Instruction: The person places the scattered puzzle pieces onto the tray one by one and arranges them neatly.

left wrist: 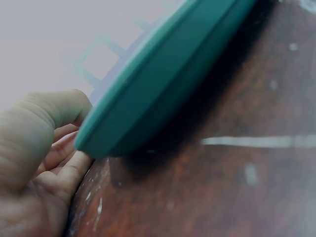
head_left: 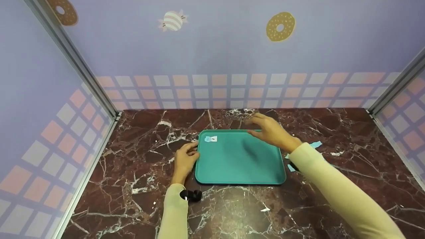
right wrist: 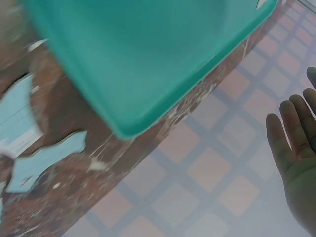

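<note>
A teal tray lies on the table in the head view. My left hand is at its left side, thumb and fingers pinching the rim; the left wrist view shows the tray edge between thumb and fingers. In the tray's far left corner sits a small blue-and-white piece. Above the far right part of the tray hovers my right hand, its fingers extended and holding nothing. The right wrist view shows this hand with fingers spread against the wall.
Several light blue, wavy-edged flat pieces lie on the dark red marbled table right of the tray, partly hidden by the right sleeve in the head view. Patterned walls enclose the table's back and sides.
</note>
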Demonstrator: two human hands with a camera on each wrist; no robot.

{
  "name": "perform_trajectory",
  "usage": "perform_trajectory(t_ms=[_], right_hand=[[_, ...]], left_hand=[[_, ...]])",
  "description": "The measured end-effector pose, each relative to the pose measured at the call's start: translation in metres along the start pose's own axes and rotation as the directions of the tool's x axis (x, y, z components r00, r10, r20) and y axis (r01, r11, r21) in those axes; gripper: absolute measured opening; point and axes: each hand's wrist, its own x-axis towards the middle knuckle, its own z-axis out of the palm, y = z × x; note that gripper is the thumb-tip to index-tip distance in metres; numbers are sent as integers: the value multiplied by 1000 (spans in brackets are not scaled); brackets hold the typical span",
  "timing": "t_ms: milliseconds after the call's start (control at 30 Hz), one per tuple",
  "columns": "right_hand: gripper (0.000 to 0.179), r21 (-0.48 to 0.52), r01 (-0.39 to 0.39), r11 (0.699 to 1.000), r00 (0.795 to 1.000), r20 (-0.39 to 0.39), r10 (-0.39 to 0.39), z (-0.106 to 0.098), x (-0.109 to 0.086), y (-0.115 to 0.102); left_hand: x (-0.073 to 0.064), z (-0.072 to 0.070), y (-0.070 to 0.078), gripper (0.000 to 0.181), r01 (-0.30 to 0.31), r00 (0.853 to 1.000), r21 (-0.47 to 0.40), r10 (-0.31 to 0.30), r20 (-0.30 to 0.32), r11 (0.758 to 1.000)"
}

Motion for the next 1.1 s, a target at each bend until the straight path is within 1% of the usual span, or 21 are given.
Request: perform_trajectory(t_ms=[67,167,367,467,633,767,900,1000,1100], right_hand=[[27,-6,-6,1000,1000,-2,6,-5,-9,4],[26,-23,-14,1000,1000,-15,14,-12,-24,11],[28,-33,-33,999,997,-72,31,-25,-54,27],[27,-28,-58,998,994,-99,55,-31,-67,34],[25,-33,-75,997,988,-138,69,-40,-85,41],[23,-25,-91,996,985,-150,86,-45,-99,46],[24,-25,-113,993,979,-177,106,-50,-112,51],[26,-41,-143,989,972,-193,132,-54,-121,56],[25,-45,-177,983,969,-182,167,-57,-130,60]], left_hand=[[0,0,0,41,1,1000,-12,-1,3,1000],[1,0,0,41,10,1000,-7,-10,4,1000],[3,1,-2,41,7,1000,4,-7,1,1000],[3,0,-1,41,10,1000,2,-10,3,1000],[1,0,0,41,21,1000,6,-21,9,1000],[0,0,0,41,26,1000,15,-26,7,1000],[1,0,-1,41,14,1000,19,-15,11,1000],[1,1,-1,41,11,1000,12,-11,10,1000],[1,0,0,40,10,1000,4,-10,13,1000]])
